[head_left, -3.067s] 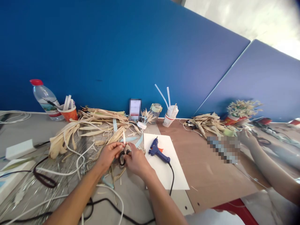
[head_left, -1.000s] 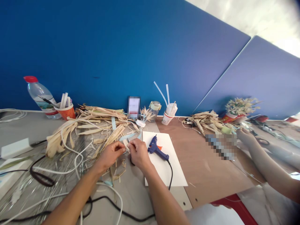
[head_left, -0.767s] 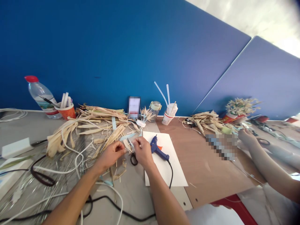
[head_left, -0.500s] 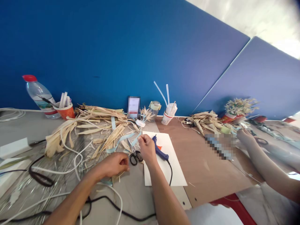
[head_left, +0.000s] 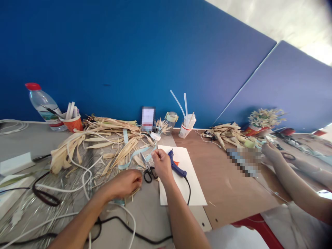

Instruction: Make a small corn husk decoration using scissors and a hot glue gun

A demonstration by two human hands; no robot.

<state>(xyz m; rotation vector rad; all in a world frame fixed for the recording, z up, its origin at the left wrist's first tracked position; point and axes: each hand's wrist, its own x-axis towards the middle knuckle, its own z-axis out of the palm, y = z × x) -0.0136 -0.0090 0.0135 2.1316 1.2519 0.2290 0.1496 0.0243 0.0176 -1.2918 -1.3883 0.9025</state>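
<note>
My left hand is closed over the grey table, its fingers curled together; a small pale piece shows under them, but I cannot make out what they grip. My right hand is pinched at the left edge of a white sheet, and anything between its fingertips is too small to name. Black-handled scissors lie between my hands. A blue glue gun rests on the sheet, just right of my right hand. Light blue strips and dried husks lie beyond my hands.
A bottle, an orange cup, a phone, a jar and a white cup stand along the blue partition. White cables cross the left side. Another person's hand is at the right.
My left hand's fingers have turned slightly, and my right hand has shifted a little to the left. The glue gun and scissors stay where they were.
</note>
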